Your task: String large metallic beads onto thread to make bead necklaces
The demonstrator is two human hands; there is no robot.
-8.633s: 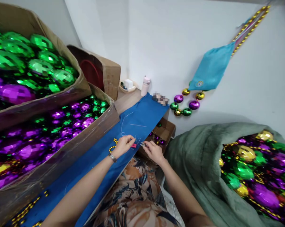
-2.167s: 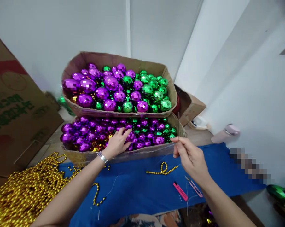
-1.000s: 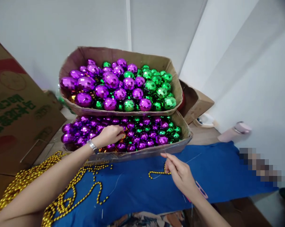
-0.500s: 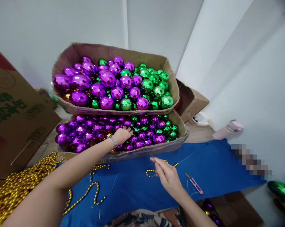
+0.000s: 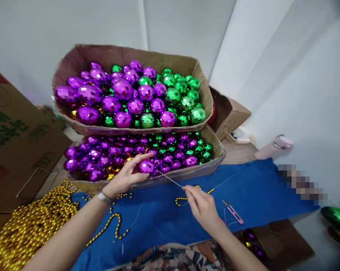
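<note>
My left hand [image 5: 130,173] grips a shiny purple faceted ball [image 5: 146,166] between thumb and fingers, just above the front edge of the lower cardboard box [image 5: 198,169]. My right hand [image 5: 201,205] pinches a long thin needle [image 5: 170,178], whose tip points left at the ball and seems to touch it or come close. Beneath the right hand, a short string of gold beads [image 5: 181,199] with thread lies on the blue cloth [image 5: 158,218]. Many smaller purple and green balls fill the lower box.
An upper cardboard box [image 5: 130,131] holds larger purple and green balls. Pink thread snips [image 5: 233,212] lie to the right on the cloth. A heap of gold bead strings [image 5: 37,222] spreads at left. A pink bottle [image 5: 274,147] stands by the wall.
My left hand has come out of the lower box, back and to the left, with a purple ball now in it. The needle in my right hand has tilted flatter, toward the ball.
</note>
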